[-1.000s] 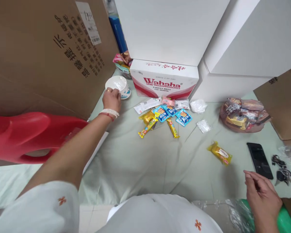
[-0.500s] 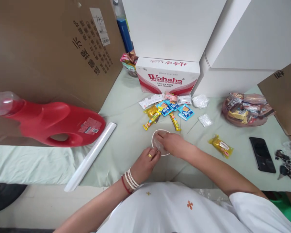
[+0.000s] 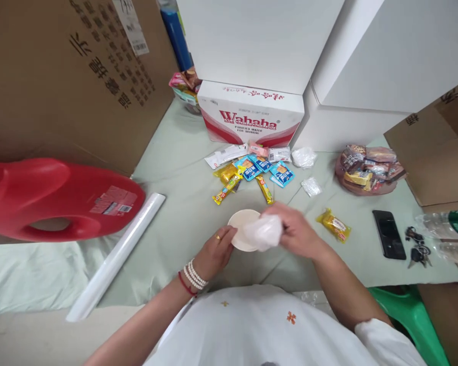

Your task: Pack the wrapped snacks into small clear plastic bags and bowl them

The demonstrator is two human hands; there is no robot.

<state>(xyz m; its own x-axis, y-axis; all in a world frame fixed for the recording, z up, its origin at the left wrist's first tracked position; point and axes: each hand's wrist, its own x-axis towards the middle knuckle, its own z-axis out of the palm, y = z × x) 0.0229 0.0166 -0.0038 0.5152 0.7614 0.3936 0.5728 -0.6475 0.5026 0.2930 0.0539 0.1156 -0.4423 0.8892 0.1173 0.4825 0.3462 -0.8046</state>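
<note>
My left hand (image 3: 216,249) pinches the near left rim of a white paper cup (image 3: 238,219), whose round mouth faces up toward me. In my right hand (image 3: 298,230) is a crumpled whitish plastic bag (image 3: 265,233), blurred by motion and held over the right side of the cup. The bag hides part of the cup's mouth and inside. Beyond the cup lie small snack packets: blue ones (image 3: 282,174), a yellow stick packet (image 3: 227,189) and another yellow stick packet (image 3: 265,189). A yellow wrapped snack (image 3: 334,224) rests right of my right hand.
A Wahaha carton (image 3: 251,114) stands at the back. On the left are a red jug (image 3: 61,198) and a white roll (image 3: 116,256). To the right sit a bowl of snacks (image 3: 370,170), a black phone (image 3: 389,235) and keys (image 3: 419,249). A green stool (image 3: 412,315) is below the table edge.
My right hand has come out of the cup, moving right with the whitish plastic bag. My left hand still holds the cup's rim. The whole view has shifted somewhat.
</note>
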